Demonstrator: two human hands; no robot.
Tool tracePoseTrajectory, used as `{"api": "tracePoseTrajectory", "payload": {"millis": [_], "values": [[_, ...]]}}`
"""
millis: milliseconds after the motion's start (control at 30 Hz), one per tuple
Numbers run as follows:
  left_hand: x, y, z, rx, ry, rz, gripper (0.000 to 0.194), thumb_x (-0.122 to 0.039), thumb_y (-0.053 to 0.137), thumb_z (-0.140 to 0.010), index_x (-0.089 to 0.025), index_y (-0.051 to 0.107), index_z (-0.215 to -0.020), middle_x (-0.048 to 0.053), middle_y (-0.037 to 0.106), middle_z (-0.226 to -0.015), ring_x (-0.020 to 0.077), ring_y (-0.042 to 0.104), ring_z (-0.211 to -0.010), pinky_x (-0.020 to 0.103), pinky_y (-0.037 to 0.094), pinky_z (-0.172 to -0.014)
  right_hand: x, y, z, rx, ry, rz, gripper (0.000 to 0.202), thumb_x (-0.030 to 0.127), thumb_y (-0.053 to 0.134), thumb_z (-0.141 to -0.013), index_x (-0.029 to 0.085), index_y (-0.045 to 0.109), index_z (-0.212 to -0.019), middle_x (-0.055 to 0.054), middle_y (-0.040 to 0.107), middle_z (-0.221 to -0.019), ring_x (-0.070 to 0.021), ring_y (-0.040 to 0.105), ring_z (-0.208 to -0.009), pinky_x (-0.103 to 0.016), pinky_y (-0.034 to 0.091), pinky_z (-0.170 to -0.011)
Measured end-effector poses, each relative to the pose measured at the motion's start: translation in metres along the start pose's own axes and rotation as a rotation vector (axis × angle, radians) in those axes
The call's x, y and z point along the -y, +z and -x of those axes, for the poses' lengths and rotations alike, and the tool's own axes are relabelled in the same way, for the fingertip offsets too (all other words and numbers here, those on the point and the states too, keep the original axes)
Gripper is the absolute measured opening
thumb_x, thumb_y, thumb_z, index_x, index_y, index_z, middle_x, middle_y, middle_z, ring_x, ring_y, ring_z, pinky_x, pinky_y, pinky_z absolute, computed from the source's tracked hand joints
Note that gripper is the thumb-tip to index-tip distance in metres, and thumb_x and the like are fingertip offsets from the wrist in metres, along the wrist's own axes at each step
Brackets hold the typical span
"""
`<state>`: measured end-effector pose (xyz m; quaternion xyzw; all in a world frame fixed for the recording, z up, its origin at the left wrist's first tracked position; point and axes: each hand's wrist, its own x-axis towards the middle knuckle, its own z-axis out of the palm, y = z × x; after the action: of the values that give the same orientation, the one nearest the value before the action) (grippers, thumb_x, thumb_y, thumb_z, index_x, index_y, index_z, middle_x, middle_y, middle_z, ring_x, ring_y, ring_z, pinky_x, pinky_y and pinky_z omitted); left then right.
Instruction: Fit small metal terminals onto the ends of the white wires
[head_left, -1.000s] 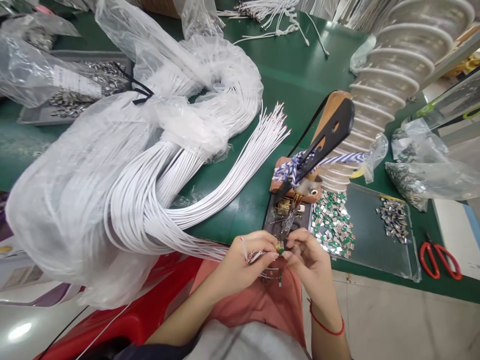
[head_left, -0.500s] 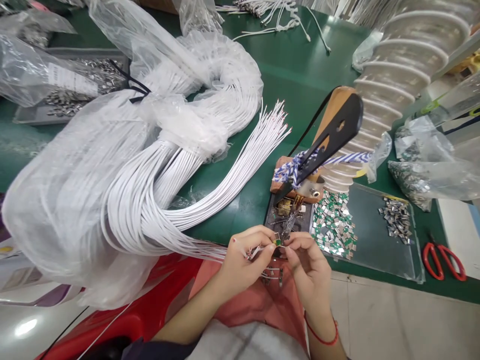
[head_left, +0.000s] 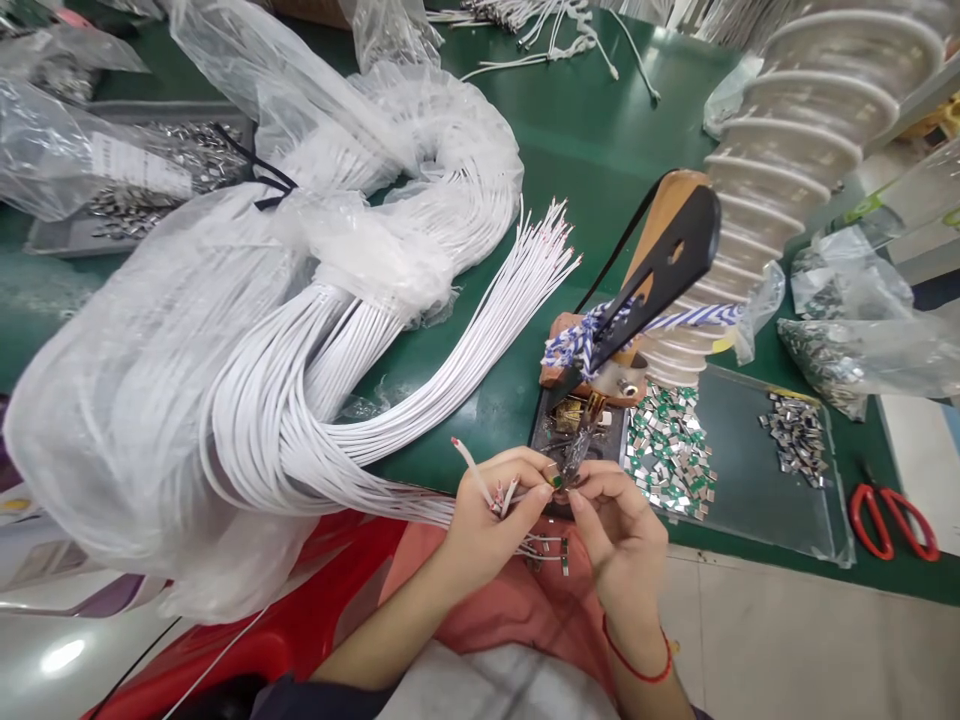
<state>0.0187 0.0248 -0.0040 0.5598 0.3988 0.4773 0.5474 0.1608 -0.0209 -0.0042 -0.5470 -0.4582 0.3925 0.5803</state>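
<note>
My left hand (head_left: 491, 515) is closed around several white cables (head_left: 480, 470), whose stripped ends show reddish tips. Between its thumb and forefinger a small green circuit board (head_left: 556, 481) peeks out. Close beside it, my right hand (head_left: 622, 520) pinches thumb and forefinger together; whatever sits in that pinch is too small to make out. Just beyond the fingertips is a dark tray (head_left: 544, 425) with a brassy clump, under a tool fixture (head_left: 652, 290) tied with blue-and-white cord. Below my hands hang cable ends with small boards (head_left: 565, 555) attached.
A big bundle of white cables (head_left: 442, 400), partly in plastic, spreads over the left. At right are a pile of small boards (head_left: 671, 450), metal shells (head_left: 795, 440) on a flat tray (head_left: 750, 500), and red-handled scissors (head_left: 892, 520). A ribbed hose (head_left: 795, 130) rises above.
A cable end now sticks up above my left hand, and more cable ends show in its grasp. Both hands stay close together by the fixture, with the right hand's fingertips slightly shifted.
</note>
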Motion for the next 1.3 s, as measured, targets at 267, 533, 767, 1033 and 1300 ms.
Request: {"api": "tracePoseTrajectory", "payload": {"millis": [267, 533, 767, 1033, 1300], "values": [[-0.001, 0.0, -0.002, 0.013, -0.052, 0.051, 0.022, -0.017, 0.066, -0.086, -0.016, 0.067, -0.065, 0.007, 0.073, -0.081, 0.0174, 0.069, -0.072, 0.026, 0.055, -0.068, 0.001, 0.0, -0.002, 0.004, 0.011, 0.013, 0.011, 0.018, 0.068, -0.092, 0.023, 0.067, -0.083, -0.004, 0.069, -0.089, -0.0171, 0.069, -0.083, -0.026, 0.058, -0.07], [-0.003, -0.001, 0.002, 0.0, -0.053, -0.027, 0.023, -0.012, 0.062, -0.085, -0.016, 0.062, -0.062, 0.005, 0.069, -0.073, 0.0147, 0.064, -0.067, 0.023, 0.051, -0.064, -0.001, -0.006, 0.003, 0.049, 0.014, 0.06, 0.011, 0.014, 0.067, -0.092, 0.023, 0.068, -0.085, -0.005, 0.071, -0.092, -0.017, 0.069, -0.085, -0.027, 0.059, -0.074], [-0.003, -0.002, 0.004, -0.005, -0.076, -0.079, 0.023, -0.013, 0.06, -0.084, -0.016, 0.061, -0.061, 0.005, 0.068, -0.073, 0.016, 0.064, -0.066, 0.025, 0.05, -0.064, -0.003, -0.003, 0.005, 0.029, 0.01, 0.095, 0.011, 0.016, 0.068, -0.092, 0.022, 0.068, -0.083, -0.005, 0.071, -0.089, -0.0179, 0.068, -0.085, -0.029, 0.058, -0.073], [-0.004, 0.002, -0.001, -0.016, -0.048, -0.048, 0.022, -0.015, 0.062, -0.085, -0.017, 0.061, -0.063, 0.005, 0.068, -0.074, 0.0161, 0.064, -0.067, 0.026, 0.051, -0.065, -0.007, -0.002, 0.003, -0.007, -0.059, 0.103, 0.012, 0.014, 0.066, -0.092, 0.023, 0.068, -0.085, -0.005, 0.069, -0.089, -0.0187, 0.066, -0.088, -0.031, 0.057, -0.075], [-0.001, 0.003, 0.001, -0.026, -0.049, -0.011, 0.023, -0.02, 0.066, -0.086, -0.016, 0.065, -0.064, 0.006, 0.07, -0.077, 0.0168, 0.066, -0.07, 0.026, 0.052, -0.066, 0.0, -0.001, 0.001, 0.004, -0.075, 0.12, 0.013, 0.013, 0.066, -0.092, 0.023, 0.067, -0.083, -0.004, 0.067, -0.088, -0.0188, 0.065, -0.086, -0.03, 0.055, -0.073]]}}
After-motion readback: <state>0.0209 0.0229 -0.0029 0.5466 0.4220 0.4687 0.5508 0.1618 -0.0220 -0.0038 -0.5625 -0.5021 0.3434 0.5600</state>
